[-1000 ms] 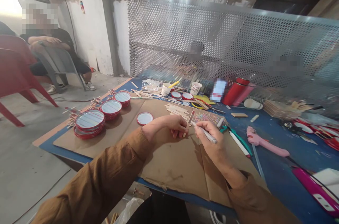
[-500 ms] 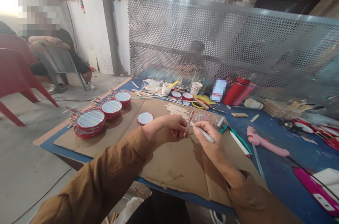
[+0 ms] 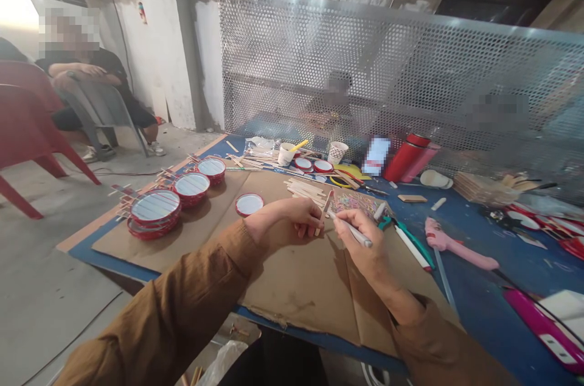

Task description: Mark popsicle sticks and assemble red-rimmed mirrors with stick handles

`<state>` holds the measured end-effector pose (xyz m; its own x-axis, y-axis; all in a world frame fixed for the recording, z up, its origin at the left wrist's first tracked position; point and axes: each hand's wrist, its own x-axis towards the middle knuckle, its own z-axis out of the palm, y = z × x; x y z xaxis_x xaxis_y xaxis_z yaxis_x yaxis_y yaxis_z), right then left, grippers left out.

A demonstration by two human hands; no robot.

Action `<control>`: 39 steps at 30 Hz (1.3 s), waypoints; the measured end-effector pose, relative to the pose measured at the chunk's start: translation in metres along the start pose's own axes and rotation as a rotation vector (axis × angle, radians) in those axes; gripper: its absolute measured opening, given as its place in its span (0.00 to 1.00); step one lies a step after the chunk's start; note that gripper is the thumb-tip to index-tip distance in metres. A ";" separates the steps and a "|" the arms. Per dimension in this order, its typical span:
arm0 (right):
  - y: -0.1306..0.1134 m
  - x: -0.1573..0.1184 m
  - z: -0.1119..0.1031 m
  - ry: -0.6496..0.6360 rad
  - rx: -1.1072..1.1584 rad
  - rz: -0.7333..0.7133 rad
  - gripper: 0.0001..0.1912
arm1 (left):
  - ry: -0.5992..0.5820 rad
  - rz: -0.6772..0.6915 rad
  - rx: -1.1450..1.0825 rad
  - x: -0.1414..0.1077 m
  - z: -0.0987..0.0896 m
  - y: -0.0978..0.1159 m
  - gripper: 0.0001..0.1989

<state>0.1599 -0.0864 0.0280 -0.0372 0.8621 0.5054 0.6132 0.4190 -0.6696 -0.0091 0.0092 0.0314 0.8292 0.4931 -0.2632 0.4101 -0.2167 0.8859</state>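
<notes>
We look through a single camera worn on the head, aimed forward and down across the worktable [image 3: 481, 298]. The left sleeve [image 3: 191, 288] enters from the bottom left of the frame and the right sleeve [image 3: 433, 337] from the lower right, leading our eye to the left hand [image 3: 306, 215] and right hand [image 3: 365, 240], close in front of us just right of centre. At the bottom middle we look steeply down on the dark lap [image 3: 283, 355]. Farther off, we face a perforated metal panel [image 3: 292, 39] across the upper middle and right. Our wide view also takes in a seated person [image 3: 114, 69], upper left, well beyond the table.
</notes>
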 end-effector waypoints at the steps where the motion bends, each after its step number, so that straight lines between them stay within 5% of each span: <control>1: 0.000 0.000 0.000 0.006 0.002 -0.001 0.09 | -0.002 0.002 -0.002 0.000 0.000 0.000 0.08; 39: -0.002 0.001 -0.002 0.078 0.008 -0.022 0.09 | 0.008 -0.016 -0.006 0.000 0.002 0.002 0.08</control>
<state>0.1602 -0.0872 0.0311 0.0106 0.8279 0.5607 0.6069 0.4404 -0.6616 -0.0081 0.0073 0.0326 0.8195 0.5031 -0.2745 0.4210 -0.2036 0.8839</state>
